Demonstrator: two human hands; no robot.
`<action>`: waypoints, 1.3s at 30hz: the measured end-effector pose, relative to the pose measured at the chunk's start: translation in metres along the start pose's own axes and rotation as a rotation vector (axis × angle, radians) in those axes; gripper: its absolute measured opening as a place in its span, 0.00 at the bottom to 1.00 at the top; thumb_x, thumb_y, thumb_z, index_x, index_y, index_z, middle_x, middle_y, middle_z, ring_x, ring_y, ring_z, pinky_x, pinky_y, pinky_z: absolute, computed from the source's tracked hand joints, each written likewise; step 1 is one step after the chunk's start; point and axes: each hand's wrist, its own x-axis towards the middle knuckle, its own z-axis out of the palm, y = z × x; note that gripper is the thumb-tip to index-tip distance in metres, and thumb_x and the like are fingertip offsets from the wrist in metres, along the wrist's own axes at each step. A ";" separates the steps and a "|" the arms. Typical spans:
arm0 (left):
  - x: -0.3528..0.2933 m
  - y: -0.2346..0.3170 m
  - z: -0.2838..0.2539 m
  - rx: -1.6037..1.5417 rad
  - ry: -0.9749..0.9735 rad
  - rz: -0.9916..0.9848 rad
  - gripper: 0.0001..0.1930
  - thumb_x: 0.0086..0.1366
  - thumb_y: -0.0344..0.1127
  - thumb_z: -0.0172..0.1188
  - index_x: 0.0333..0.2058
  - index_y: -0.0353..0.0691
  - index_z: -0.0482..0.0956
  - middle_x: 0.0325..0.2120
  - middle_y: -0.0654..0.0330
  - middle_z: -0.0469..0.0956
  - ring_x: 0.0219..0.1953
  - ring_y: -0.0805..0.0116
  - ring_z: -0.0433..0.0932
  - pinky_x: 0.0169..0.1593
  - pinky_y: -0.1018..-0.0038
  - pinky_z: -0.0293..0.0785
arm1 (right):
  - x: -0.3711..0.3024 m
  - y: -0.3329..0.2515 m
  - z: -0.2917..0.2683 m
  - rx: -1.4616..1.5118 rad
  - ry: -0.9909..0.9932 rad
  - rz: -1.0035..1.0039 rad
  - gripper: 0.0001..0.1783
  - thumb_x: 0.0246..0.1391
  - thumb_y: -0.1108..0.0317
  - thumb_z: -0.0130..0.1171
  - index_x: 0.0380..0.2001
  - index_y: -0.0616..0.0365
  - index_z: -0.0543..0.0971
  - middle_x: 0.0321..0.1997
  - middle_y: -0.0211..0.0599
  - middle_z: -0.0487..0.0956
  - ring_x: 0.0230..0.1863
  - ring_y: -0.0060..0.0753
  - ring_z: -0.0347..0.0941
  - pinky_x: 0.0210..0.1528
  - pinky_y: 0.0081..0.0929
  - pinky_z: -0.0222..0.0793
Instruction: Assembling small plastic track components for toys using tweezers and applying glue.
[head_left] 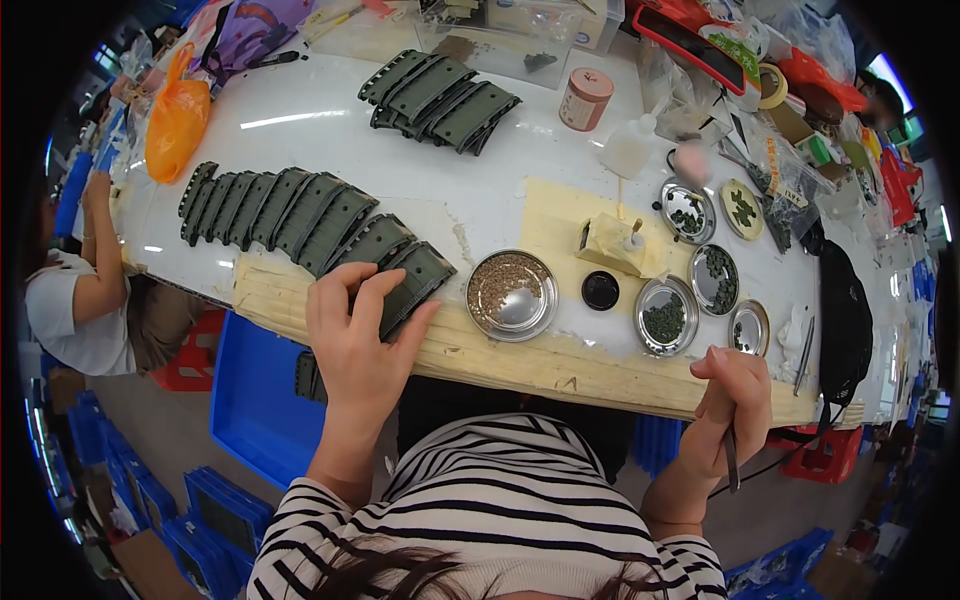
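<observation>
Under left hand [360, 338]: dark-green rectangular plate with slightly curved long edges [419, 284], at the near right end of a row. Between thumb and index finger, thumb tip by the lower right edge, bent fingers [376, 296] over the left side. Spread rather than fisted; firm grip or just touching, cannot tell. Partly covered at the lower left by the hand.

Matte surface on that plate, dark rims along the long sides, small marks or holes near the ends. Lying tilted on the yellowish padded front strip [500, 358] of the white worktop [290, 95]. Just beyond it, running away to the left: overlapping row of similar dark-green plates [310, 215]. Farther back, well apart: stacked bundle of dark-green plates [440, 102].

In right hand [738, 408]: slim dark metal tool [733, 462], gripped by curled fingers, pointing down, off the worktop's front edge. Nearest to that hand: small round metal dish with a few green bits [761, 318]; next to it, round metal dish with dark-green granules [642, 335]. Just right of the plate, apart from it: larger round metal dish [525, 322] holding tan granules [492, 288]. Between dishes: round black lid-like piece [600, 290].
</observation>
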 end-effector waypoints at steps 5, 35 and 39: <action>0.003 -0.011 -0.010 -0.196 0.061 -0.073 0.22 0.48 0.38 0.72 0.40 0.35 0.76 0.36 0.54 0.73 0.39 0.54 0.71 0.44 0.65 0.68 | 0.000 0.002 0.000 -0.004 -0.009 0.000 0.15 0.47 0.84 0.50 0.38 0.63 0.79 0.24 0.38 0.75 0.25 0.30 0.69 0.29 0.21 0.65; -0.127 -0.256 -0.077 0.064 0.199 -0.684 0.46 0.51 0.39 0.70 0.64 0.34 0.53 0.41 0.49 0.72 0.45 0.61 0.72 0.50 0.69 0.68 | -0.001 0.001 0.001 0.007 0.016 0.000 0.13 0.55 0.81 0.47 0.40 0.63 0.78 0.23 0.37 0.76 0.25 0.24 0.64 0.28 0.19 0.57; -0.214 -0.353 -0.016 0.371 -0.122 -0.866 0.52 0.42 0.52 0.70 0.64 0.40 0.55 0.46 0.39 0.71 0.49 0.40 0.70 0.54 0.56 0.66 | -0.003 0.000 0.002 0.001 -0.014 -0.030 0.13 0.54 0.82 0.46 0.40 0.63 0.78 0.23 0.37 0.76 0.25 0.24 0.64 0.29 0.19 0.58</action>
